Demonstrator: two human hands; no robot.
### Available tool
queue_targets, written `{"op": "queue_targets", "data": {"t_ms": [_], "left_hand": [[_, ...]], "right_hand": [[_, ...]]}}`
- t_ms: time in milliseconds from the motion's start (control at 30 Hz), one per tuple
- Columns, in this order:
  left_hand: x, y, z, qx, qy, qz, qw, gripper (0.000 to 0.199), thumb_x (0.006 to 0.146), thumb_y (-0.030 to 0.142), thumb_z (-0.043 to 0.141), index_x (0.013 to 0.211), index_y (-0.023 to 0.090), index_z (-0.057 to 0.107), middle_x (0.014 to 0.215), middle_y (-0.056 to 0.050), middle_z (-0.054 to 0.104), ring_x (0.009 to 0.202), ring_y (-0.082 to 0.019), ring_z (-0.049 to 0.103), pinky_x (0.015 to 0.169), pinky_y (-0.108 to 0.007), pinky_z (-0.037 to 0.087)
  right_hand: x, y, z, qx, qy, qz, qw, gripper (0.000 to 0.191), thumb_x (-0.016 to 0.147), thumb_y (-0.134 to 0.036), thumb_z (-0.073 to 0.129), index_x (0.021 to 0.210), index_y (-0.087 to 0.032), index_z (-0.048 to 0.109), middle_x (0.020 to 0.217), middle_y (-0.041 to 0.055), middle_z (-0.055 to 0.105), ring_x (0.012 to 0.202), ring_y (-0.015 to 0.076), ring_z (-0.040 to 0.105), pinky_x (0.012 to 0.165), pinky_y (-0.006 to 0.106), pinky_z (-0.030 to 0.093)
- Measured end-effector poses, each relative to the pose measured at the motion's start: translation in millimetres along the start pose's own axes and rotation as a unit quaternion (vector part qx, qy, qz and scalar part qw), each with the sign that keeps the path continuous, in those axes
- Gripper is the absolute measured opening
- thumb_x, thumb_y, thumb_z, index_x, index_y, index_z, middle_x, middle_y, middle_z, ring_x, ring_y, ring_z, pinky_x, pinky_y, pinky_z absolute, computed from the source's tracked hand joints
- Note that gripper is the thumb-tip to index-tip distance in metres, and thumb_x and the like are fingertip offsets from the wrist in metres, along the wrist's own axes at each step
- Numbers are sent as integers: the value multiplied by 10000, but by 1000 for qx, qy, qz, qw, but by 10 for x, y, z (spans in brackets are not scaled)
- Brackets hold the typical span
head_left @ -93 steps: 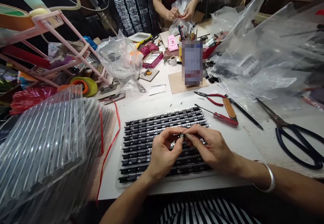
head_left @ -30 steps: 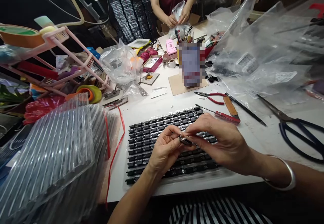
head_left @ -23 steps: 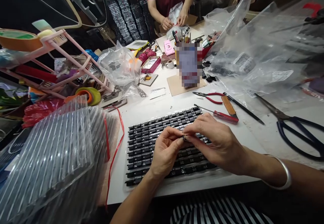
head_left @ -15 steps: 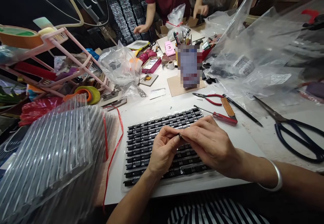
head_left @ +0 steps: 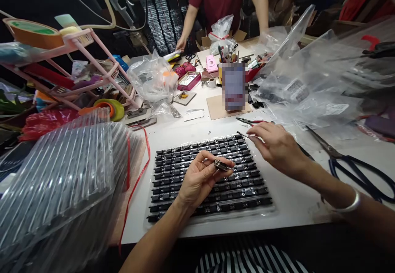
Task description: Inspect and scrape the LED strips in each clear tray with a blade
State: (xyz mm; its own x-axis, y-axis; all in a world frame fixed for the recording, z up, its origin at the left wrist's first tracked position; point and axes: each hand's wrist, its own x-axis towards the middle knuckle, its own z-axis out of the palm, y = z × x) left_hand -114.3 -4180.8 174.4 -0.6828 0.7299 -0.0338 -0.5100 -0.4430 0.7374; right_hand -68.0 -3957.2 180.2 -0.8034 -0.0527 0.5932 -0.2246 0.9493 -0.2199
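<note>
The left hand (head_left: 195,182) has its fingers clamped on the connector (head_left: 221,165) above the tray (head_left: 262,213), where a loose pinch could drop it; the right hand's (head_left: 276,147) grip at the screwdriver (head_left: 242,134) is unclear.

The white table (head_left: 286,199) carries, near and central, a clear tray (head_left: 263,216) of black parts (head_left: 242,191) in parallel rows, with a red ribbon (head_left: 135,186) to its left and dark-handled scissors (head_left: 335,154) to its right. Beyond the tray's far edge lie red-handled pliers (head_left: 246,121), a white slip (head_left: 194,115) and a tan board (head_left: 213,112). Farther back are a small square plate (head_left: 189,99), a magenta box (head_left: 193,83) and a white roll (head_left: 212,83), with clear bags at left (head_left: 151,77) and right (head_left: 311,86).
</note>
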Motion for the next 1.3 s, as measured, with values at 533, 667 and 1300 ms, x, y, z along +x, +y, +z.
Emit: {"op": "queue_targets", "data": {"t_ms": [533,667,1300], "left_hand": [[29,-58,-45,27,-11,-32,999,93,848,99,613,884,122,531,942,-108,718,947,-189,679,857,-338,552],[20,-72,-35,12,-30,-38,999,90,841,85,616,878,120,542,938,-93,712,939,-182,678,863,-345,555],[-11,-116,-17,121,9,-45,992,139,808,192,679,859,122,570,928,-67,669,874,-174,662,847,-357,544]], "right_hand": [[-202,-127,-484,87,-78,-124,985,97,861,-90,563,929,-158,549,891,57,570,809,140,563,714,266,459],[-232,-200,-556,-3,-38,-148,988,93,818,-94,630,864,-150,572,845,70,599,768,158,567,683,293,440],[-152,-318,-628,-131,-82,-255,955,121,836,-62,527,869,-130,621,910,141,639,784,231,555,700,388,417]]}}
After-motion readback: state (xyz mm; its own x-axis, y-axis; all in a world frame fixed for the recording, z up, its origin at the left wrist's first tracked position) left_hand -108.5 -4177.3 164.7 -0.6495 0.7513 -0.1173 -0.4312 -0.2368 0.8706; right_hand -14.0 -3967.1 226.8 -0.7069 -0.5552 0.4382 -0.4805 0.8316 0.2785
